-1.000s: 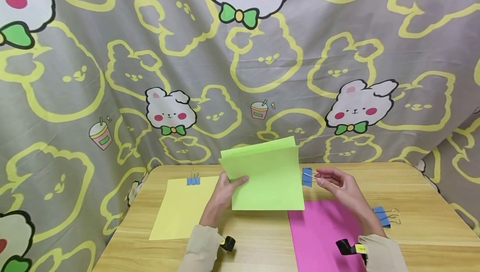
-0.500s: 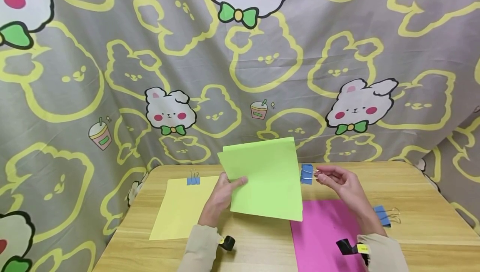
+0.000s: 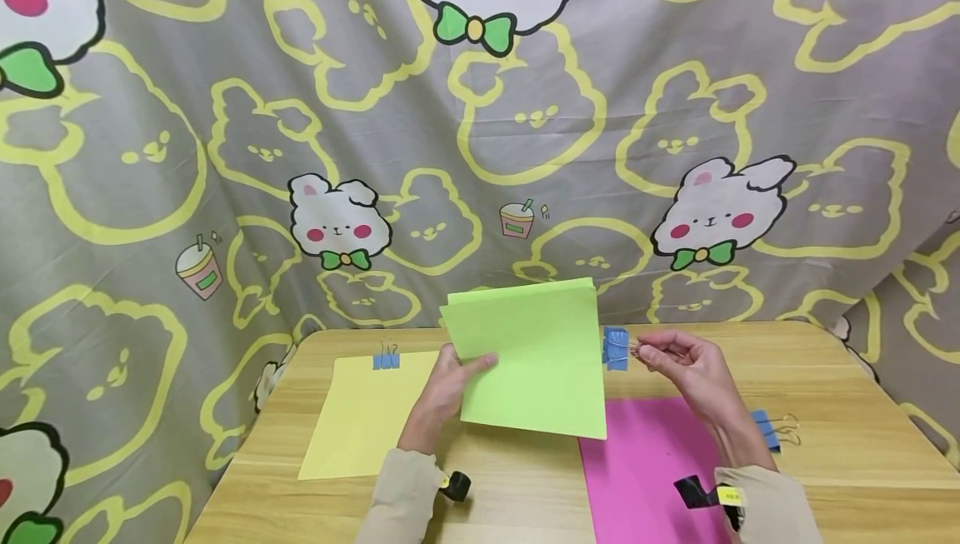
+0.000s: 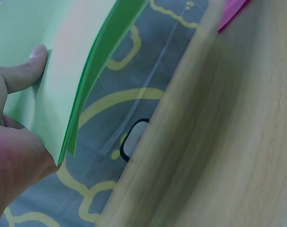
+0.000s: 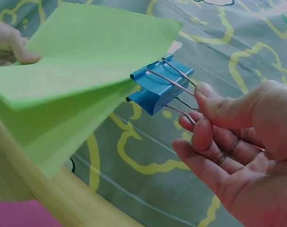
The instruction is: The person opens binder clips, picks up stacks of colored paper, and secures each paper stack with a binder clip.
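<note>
Pinching blue clip (image 5: 157, 88), agape in right-wrist view, head view unclear.

Left sleeve (image 3: 401, 498), near: long, plain beige cloth, softly creased, ending at wrist. Right sleeve (image 3: 772, 506), near: same beige, cuff folds. Left hand (image 3: 450, 381) and right hand (image 3: 686, 361) both bare. Left wrist camera (image 3: 456, 487), right of its cuff: small, black, trace of yellow at base. Right wrist camera (image 3: 693, 493), left of its cuff: black, angular; yellow label (image 3: 730, 496), dark print too small to read.
</note>
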The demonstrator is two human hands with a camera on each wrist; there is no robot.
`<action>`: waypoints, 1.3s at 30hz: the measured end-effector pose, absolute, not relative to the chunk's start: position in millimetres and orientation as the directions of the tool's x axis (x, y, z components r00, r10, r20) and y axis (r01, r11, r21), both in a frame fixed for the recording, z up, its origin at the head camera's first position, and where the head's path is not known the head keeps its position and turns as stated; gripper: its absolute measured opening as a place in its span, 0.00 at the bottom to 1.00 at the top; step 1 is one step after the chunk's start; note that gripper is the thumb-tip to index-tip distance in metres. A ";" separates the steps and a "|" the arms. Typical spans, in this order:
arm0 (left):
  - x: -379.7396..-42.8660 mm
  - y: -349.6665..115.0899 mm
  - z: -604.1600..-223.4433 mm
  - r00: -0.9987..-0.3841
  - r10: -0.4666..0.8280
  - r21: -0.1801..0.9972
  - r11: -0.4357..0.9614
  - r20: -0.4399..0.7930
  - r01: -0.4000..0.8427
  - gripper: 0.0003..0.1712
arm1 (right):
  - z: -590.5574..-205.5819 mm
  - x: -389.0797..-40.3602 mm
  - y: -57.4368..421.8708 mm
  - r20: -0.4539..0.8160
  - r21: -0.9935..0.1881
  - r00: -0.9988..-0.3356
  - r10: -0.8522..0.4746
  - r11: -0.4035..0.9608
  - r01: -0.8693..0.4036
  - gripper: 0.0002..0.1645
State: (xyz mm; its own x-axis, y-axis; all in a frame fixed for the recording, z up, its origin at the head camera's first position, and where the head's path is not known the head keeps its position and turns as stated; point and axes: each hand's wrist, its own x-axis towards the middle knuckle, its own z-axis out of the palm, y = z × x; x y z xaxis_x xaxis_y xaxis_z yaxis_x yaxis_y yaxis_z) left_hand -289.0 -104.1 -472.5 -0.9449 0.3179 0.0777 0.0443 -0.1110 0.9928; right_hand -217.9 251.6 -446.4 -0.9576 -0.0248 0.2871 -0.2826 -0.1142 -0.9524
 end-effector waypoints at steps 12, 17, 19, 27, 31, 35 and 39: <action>-286.8 -101.7 -469.9 -0.944 0.321 0.995 -0.080 0.079 0.057 0.23 | -446.7 -220.1 242.9 0.374 -0.925 -0.927 0.033 0.089 -0.370 0.14; -288.5 -103.0 -472.1 -0.938 0.337 0.995 -0.079 0.085 0.062 0.23 | -447.8 -221.2 242.7 0.370 -0.922 -0.929 0.030 0.139 -0.362 0.13; -289.1 -104.7 -473.0 -0.936 0.342 0.995 -0.073 0.083 0.061 0.22 | -447.7 -221.5 242.0 0.362 -0.922 -0.932 0.028 0.158 -0.353 0.14; -292.1 -115.8 -478.7 -0.931 0.356 0.997 -0.048 0.080 0.067 0.18 | -442.4 -220.4 235.2 0.400 -0.894 -0.916 0.032 0.234 -0.382 0.11; -293.7 -119.8 -481.0 -0.928 0.362 0.997 -0.046 0.081 0.069 0.20 | -437.5 -218.0 231.8 0.447 -0.863 -0.894 0.037 0.279 -0.421 0.08; -294.7 -122.4 -482.5 -0.922 0.377 0.996 -0.052 0.083 0.068 0.22 | -431.2 -214.5 228.9 0.488 -0.836 -0.872 0.039 0.308 -0.454 0.07; -295.3 -123.3 -483.2 -0.916 0.391 0.995 -0.046 0.096 0.085 0.23 | -426.5 -211.5 227.2 0.511 -0.820 -0.859 0.035 0.319 -0.475 0.08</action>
State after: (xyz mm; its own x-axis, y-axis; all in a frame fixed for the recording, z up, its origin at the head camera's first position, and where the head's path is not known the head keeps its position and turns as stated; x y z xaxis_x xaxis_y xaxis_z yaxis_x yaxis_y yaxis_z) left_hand -295.3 -123.3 -483.2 -0.9156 0.3906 0.0959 0.0847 -0.0459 0.9954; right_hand -211.5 227.2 -426.5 -0.8589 0.0347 0.5109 -0.4751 0.3186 -0.8203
